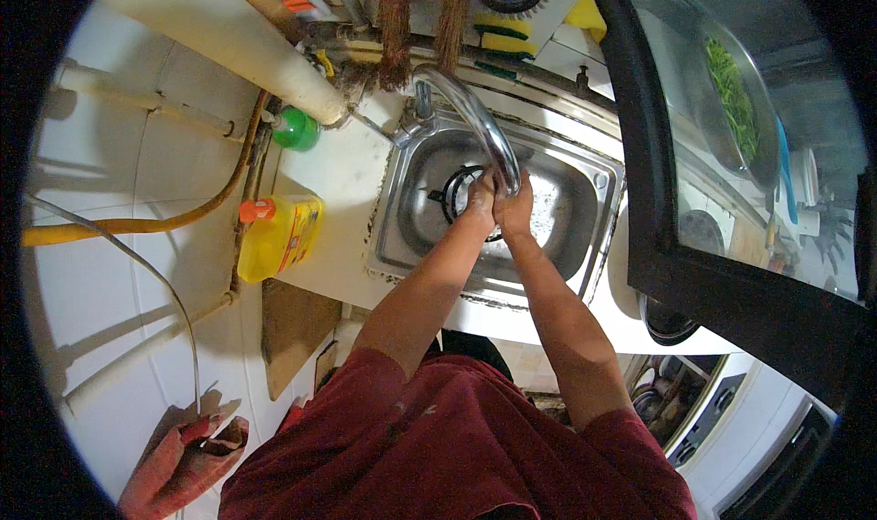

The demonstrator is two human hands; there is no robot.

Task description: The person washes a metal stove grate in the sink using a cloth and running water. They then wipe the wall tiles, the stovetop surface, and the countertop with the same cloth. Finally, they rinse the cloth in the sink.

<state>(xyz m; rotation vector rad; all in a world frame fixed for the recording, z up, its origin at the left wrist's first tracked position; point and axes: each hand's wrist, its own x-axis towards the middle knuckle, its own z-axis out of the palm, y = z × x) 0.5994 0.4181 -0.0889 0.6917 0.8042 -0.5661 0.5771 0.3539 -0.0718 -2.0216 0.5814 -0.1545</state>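
My left hand (482,197) and my right hand (515,203) are close together under the spout of a chrome gooseneck faucet (473,106). The spout's end covers part of both hands. Below them, in the stainless steel sink (575,239), is a black metal ring with a tab, like a stove pan support (449,195). Its left side shows, while my hands hide much of the rest. Whether my fingers grip the ring or only meet each other cannot be made out. Bright, wet-looking glare covers the basin floor right of my hands.
Left of the sink stand a yellow detergent bottle (282,238) and a green bottle (297,129). Sponges (505,37) and straw brushes (394,34) line the back. A dark-framed glass panel (647,143) rises at right. A thick white pipe (240,40) slants in at upper left.
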